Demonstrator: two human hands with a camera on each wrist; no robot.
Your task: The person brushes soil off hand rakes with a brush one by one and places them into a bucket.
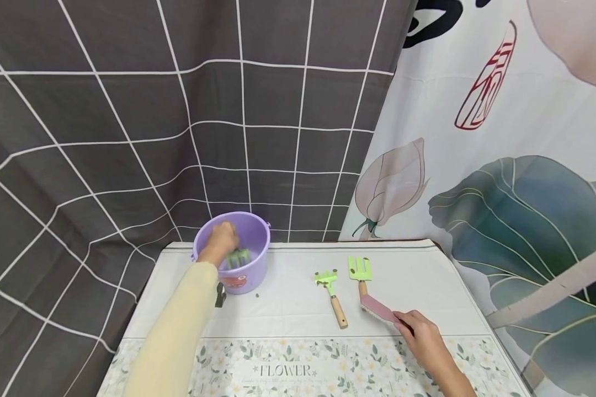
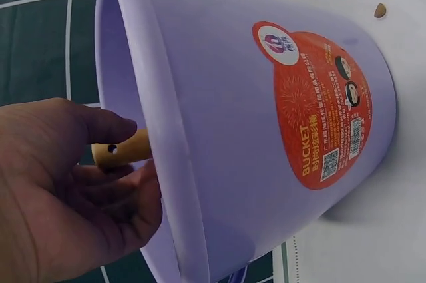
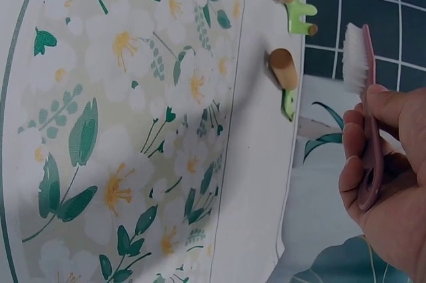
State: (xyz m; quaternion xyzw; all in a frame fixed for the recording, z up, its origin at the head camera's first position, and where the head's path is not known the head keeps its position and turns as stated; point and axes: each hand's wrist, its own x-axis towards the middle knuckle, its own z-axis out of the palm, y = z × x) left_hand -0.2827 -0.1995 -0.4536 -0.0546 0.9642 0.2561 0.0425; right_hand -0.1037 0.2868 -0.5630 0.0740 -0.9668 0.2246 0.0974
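Head view puts the purple bucket [image 1: 258, 270] near the far left corner of the surface [image 1: 290, 311], your left grip [image 1: 222, 241] reaching inside and clamped, thumb against fingers, on the wooden handle [image 2: 130, 153] of a green tool [image 1: 238, 258]. Your right grip [image 1: 422, 336] is closed round a pink brush [image 1: 380, 309] towards the right edge. This looks like tool cleaning: keep the handle firmly pinched, hold the prongs clear of the bucket wall, and brush from neck to tips so bits drop inside. Keep the bristles off the rake [image 1: 335, 306] and fork [image 1: 361, 277] nearby. In the left wrist view the bucket wall hides the tool's head; you can't see the bucket's floor either. The brush covers the fork's handle end in the head view.
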